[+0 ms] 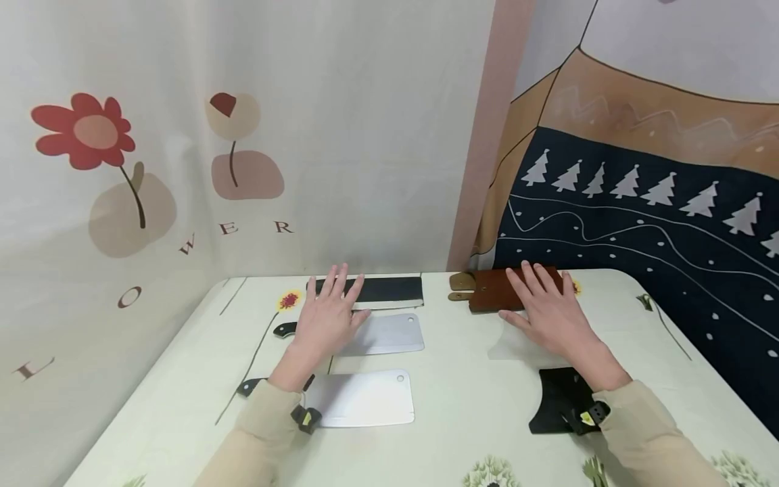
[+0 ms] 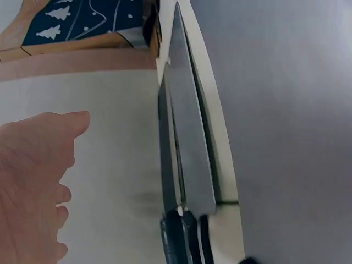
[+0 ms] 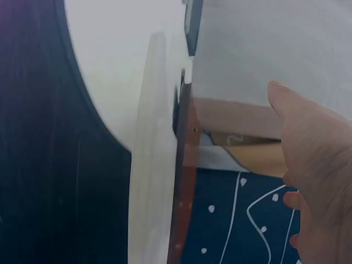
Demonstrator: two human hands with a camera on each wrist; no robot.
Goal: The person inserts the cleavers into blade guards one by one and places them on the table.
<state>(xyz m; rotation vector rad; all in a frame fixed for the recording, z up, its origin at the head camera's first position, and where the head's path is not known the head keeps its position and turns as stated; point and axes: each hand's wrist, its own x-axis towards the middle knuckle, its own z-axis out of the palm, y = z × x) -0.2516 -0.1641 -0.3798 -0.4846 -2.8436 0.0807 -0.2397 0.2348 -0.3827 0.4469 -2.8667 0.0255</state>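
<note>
My left hand (image 1: 328, 312), fingers spread, is held above three cleavers and grips nothing. The back cleaver (image 1: 394, 289) has a dark blade with a pale edge; its handle is hidden by the hand. The middle cleaver (image 1: 389, 335) and front cleaver (image 1: 368, 400) have silver blades and black handles, partly covered by my hand and sleeve. My right hand (image 1: 552, 312), also spread, is over a brown leather sheath (image 1: 489, 289) with two straps. A translucent pale piece (image 1: 510, 346) lies before it, partly hidden. Nearer the front, a black sheath (image 1: 548, 409) is partly behind my right wrist.
A pale flower-patterned cloth (image 1: 468, 392) covers the table. Behind it hangs a light curtain (image 1: 365, 149) with printed flowers. A dark fabric (image 1: 584, 216) with printed trees hangs at the right.
</note>
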